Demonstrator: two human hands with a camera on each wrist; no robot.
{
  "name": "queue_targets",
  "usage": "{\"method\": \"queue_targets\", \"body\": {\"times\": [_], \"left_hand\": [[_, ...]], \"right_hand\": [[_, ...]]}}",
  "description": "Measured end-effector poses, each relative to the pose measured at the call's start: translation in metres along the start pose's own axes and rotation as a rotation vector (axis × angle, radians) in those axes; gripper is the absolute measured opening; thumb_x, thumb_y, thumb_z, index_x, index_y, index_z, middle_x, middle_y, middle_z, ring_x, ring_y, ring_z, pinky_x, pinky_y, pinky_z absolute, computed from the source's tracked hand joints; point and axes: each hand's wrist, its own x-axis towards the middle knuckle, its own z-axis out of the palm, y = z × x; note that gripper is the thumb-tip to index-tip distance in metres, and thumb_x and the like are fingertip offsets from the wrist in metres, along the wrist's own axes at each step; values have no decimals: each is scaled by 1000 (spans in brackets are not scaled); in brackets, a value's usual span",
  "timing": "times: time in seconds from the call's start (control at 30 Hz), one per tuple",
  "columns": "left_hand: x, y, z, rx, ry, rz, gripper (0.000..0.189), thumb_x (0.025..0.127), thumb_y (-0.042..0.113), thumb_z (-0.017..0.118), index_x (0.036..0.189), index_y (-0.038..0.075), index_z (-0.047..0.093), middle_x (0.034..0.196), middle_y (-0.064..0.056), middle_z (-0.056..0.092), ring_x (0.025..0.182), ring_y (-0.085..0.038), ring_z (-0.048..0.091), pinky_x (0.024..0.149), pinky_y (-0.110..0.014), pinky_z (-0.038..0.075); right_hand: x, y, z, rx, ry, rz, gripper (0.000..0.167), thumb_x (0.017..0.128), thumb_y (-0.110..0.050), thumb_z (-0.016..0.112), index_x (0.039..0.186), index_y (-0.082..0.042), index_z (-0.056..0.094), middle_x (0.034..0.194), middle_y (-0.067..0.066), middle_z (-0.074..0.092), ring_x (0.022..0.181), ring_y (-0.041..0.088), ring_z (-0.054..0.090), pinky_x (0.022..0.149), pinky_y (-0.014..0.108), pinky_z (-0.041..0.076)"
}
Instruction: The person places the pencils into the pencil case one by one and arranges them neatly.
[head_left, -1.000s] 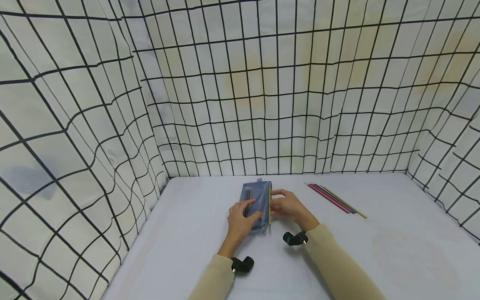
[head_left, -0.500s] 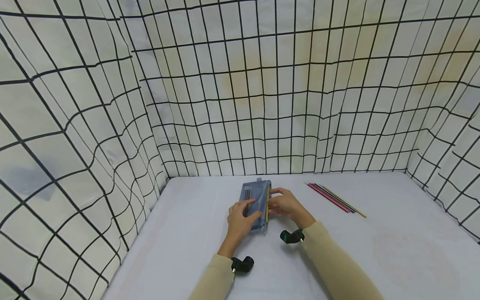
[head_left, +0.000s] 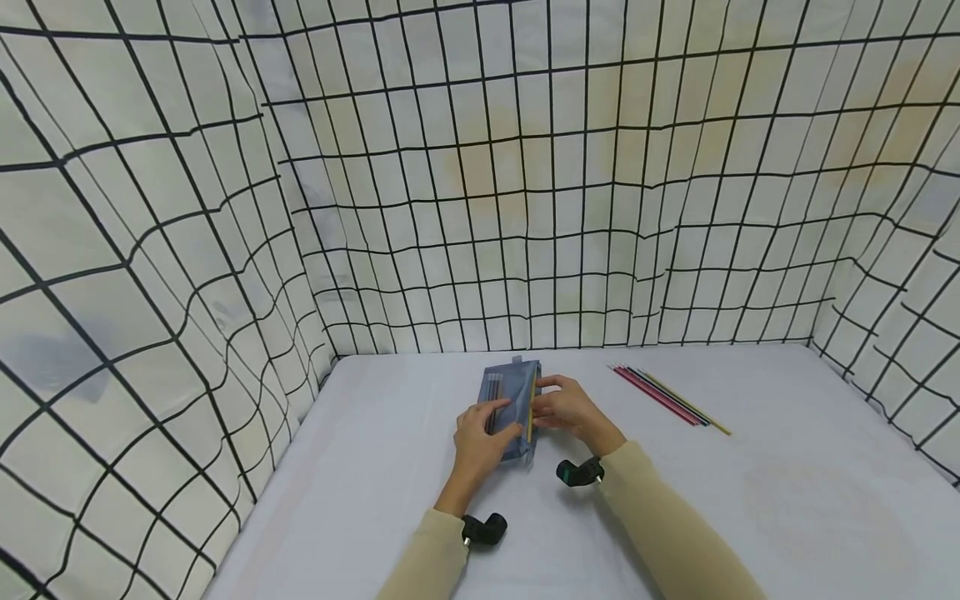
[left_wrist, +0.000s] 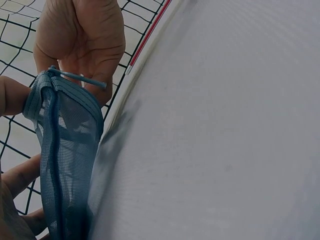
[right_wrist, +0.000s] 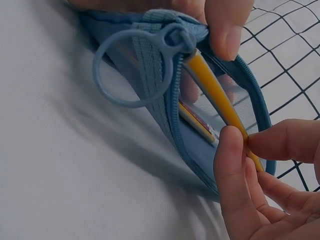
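A blue mesh pencil case [head_left: 516,381] with a zipper lies between the two hands. My left hand [head_left: 480,437] holds it from the near left side, fingers and thumb over its surface. Along the right edge, my right hand [head_left: 572,410] pinches a yellow pencil [right_wrist: 215,92] between thumb and fingertips. In the right wrist view the zipper is open and the pencil lies mostly inside the mouth. More pencils [right_wrist: 197,121] show inside the case. A blue pull ring [right_wrist: 100,75] hangs at the zipper's end.
Several loose pencils [head_left: 671,396], red, dark and yellow, lie side by side on the white table [head_left: 750,517] to the right. White sheeting with a black grid [head_left: 570,208] encloses the back and sides.
My right hand has moved slightly left with the yellow pencil, which now sits further inside the case's right edge. My left hand has stayed in place.
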Motion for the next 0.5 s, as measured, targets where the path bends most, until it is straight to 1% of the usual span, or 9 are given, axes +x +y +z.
{"method": "queue_targets", "body": {"times": [0.1, 0.2, 0.37, 0.5], "left_hand": [[0, 0, 0, 5, 4, -1, 52, 79, 40, 73, 129, 25, 70, 140, -12, 57, 136, -34, 42, 111, -65, 30], [0, 0, 0, 7, 4, -2, 52, 79, 40, 73, 129, 26, 70, 140, -12, 57, 136, -34, 42, 111, -65, 30], [0, 0, 0, 11, 4, 2, 51, 80, 40, 73, 129, 26, 70, 141, -12, 57, 136, -34, 42, 111, -65, 30], [-1, 0, -1, 8, -3, 2, 51, 80, 40, 73, 129, 25, 70, 142, -12, 57, 137, -34, 41, 112, -66, 29]], "right_hand": [[-1, -1, 2, -7, 0, 0, 55, 92, -2, 67, 144, -6, 49, 113, 21, 68, 92, 24, 70, 75, 32, 63], [-2, -2, 5, -23, -4, -1, 54, 93, -1, 66, 144, -4, 49, 111, 20, 68, 88, 22, 70, 74, 32, 63], [-3, -2, 9, -47, -17, -9, 52, 93, 1, 62, 144, -2, 49, 98, 16, 65, 77, 19, 67, 70, 31, 63], [-4, 0, 7, -50, -21, -30, 49, 93, 0, 61, 141, -2, 51, 94, 14, 65, 75, 18, 66, 69, 29, 62]]}}
